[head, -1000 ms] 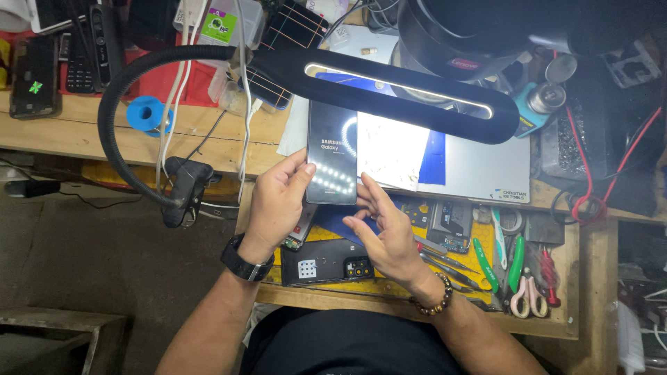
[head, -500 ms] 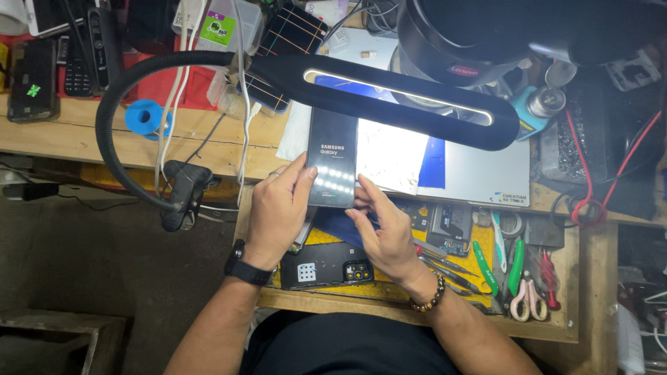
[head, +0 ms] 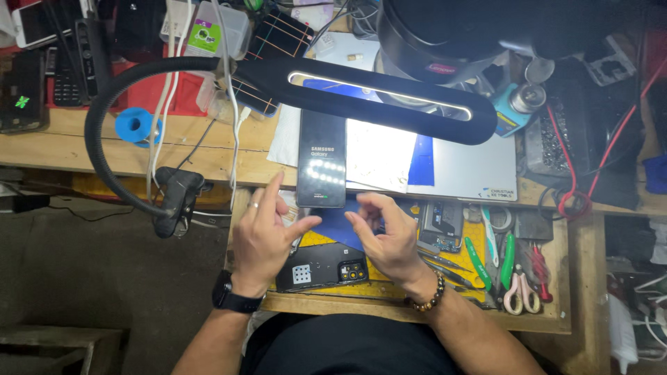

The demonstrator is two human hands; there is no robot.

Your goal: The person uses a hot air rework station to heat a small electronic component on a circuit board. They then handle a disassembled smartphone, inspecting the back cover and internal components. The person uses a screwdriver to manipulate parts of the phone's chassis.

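While the wooden workbench (head: 83, 149) is filling the upper half of the head view, a black gooseneck lamp (head: 389, 97) is stretching across it, its lit bar glowing from the centre toward two o'clock and its neck looping round to a clamp (head: 177, 198) at nine o'clock. Under the bar, a grey work mat (head: 465, 170) is lying toward three o'clock with white and blue sheets on it. Below the bench edge, an open drawer (head: 556, 316) is holding a yellow liner and, at four o'clock, green-handled pliers (head: 508, 260) and pink-handled scissors (head: 520, 295).

At the centre, a black smartphone (head: 322, 168) is lying screen up, its display lit, long side running twelve to six, its lower end at the bench edge. A black phone back cover (head: 323, 267) with camera holes is lying in the drawer at six o'clock, between the two wrists.

Just below the phone, the left hand (head: 267, 236) is hovering at seven o'clock, loosely open, forefinger raised toward the phone's lower left corner and thumb pointing right; it is gripping nothing, and I cannot tell whether the fingertip is touching the phone. The right hand (head: 389, 239) is sitting at five o'clock, fingers half curled and empty, just beside the phone's lower end. A black watch (head: 233, 298) is circling the left wrist, a bead bracelet (head: 427, 298) the right.
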